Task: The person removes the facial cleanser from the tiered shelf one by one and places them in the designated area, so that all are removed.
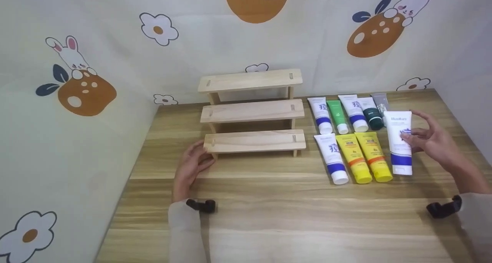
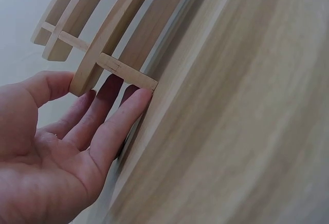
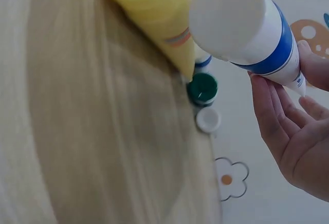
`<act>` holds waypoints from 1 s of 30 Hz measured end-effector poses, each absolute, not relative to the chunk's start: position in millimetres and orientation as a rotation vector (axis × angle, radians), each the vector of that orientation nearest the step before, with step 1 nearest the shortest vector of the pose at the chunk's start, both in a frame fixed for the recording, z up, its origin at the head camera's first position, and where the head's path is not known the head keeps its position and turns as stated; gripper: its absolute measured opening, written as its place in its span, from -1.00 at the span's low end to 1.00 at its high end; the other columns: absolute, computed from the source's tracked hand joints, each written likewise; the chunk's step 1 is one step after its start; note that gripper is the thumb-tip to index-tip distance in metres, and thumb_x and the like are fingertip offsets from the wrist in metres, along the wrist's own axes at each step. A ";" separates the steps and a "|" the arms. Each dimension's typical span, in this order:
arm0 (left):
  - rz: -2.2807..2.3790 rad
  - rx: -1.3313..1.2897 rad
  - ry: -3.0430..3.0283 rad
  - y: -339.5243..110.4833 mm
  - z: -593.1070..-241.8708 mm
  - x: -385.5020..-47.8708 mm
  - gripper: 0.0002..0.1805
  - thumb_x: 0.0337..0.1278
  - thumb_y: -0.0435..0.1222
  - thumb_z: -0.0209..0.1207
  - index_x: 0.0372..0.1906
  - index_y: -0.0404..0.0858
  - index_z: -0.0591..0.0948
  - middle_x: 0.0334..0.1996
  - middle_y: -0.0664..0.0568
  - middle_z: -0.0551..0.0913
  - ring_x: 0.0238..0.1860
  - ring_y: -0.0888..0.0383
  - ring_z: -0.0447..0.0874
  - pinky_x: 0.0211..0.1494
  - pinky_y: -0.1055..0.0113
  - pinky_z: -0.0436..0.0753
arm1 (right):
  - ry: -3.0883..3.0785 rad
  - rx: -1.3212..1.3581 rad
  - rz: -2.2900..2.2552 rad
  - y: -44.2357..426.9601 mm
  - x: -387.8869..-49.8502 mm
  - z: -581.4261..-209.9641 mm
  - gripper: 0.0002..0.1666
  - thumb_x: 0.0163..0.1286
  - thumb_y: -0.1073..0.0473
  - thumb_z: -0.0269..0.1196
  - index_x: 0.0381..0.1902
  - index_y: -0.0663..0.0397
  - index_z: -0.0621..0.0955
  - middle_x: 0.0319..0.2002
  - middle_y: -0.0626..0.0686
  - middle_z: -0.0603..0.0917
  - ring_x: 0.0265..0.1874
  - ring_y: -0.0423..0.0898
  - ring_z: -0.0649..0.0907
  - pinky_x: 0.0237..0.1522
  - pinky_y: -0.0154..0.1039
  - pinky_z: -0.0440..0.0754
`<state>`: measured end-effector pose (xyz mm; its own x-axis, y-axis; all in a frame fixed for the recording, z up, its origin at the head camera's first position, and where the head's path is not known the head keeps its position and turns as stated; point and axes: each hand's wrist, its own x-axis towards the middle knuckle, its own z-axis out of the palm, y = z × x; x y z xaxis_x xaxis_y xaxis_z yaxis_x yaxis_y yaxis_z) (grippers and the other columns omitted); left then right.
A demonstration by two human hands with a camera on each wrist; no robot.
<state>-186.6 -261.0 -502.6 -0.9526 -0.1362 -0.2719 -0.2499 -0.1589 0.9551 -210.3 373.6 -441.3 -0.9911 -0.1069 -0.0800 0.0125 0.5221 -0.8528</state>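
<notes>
My right hand holds a white squeeze tube with a blue band, thumb in front and fingers behind, cap end down. In the right wrist view the tube's white cap faces the camera, lifted off the table. At the left end of a three-tier wooden stepped display rack, my left hand grips the lowest step. The left wrist view has the thumb on the board's end and the other fingers around the leg. Beside the held tube lie two yellow tubes and another white tube.
Behind them, a back row holds white tubes, a green tube, a dark-green-capped tube and a grey tube. The wood-grain table meets a patterned cloth backdrop at the back and sides.
</notes>
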 end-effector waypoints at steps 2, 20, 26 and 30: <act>2.285 -0.460 1.991 -261.5 -502.6 -186.9 -0.51 0.47 -0.34 0.02 0.42 -0.30 0.33 0.10 -0.17 0.57 -0.03 0.07 0.70 0.13 0.17 0.79 | 2.620 -0.062 -1.416 376.1 -211.9 -447.5 0.00 0.48 0.04 0.21 0.63 -0.19 -0.12 0.12 0.33 0.60 -0.30 -0.49 0.64 -0.25 -0.40 0.76; 2.284 -0.450 1.957 -264.2 -504.1 -179.3 -0.54 0.51 -0.33 -0.03 0.41 -0.29 0.31 0.12 -0.13 0.57 -0.01 0.06 0.71 0.09 0.19 0.80 | 2.484 0.044 -1.188 382.0 -221.3 -470.6 0.12 0.49 -0.17 0.16 0.58 0.21 -0.23 0.24 0.66 0.35 -0.18 -0.07 0.70 -0.28 -0.24 0.78; 2.281 -0.452 1.976 -266.2 -502.8 -177.6 -0.52 0.49 -0.32 0.00 0.41 -0.30 0.31 0.06 -0.11 0.60 -0.01 0.04 0.69 0.15 0.14 0.78 | 2.443 0.071 -1.160 376.5 -221.9 -466.3 0.17 0.47 -0.23 0.14 0.58 0.19 -0.30 0.30 0.66 0.27 -0.12 0.00 0.70 -0.22 -0.22 0.79; 2.283 -0.470 1.980 -265.8 -501.4 -178.5 -0.51 0.48 -0.33 0.00 0.43 -0.29 0.31 0.09 -0.14 0.58 -0.02 0.06 0.70 0.13 0.17 0.79 | 2.445 0.073 -1.132 374.9 -222.9 -465.4 0.19 0.46 -0.26 0.14 0.57 0.21 -0.30 0.31 0.66 0.24 -0.01 0.21 0.68 -0.18 -0.18 0.80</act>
<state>-178.5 -265.8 -501.4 -0.9494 -0.1362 -0.2830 -0.2609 -0.1596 0.9521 -222.9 374.9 -465.4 -0.9007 -0.1345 -0.4132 0.2280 0.6631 -0.7130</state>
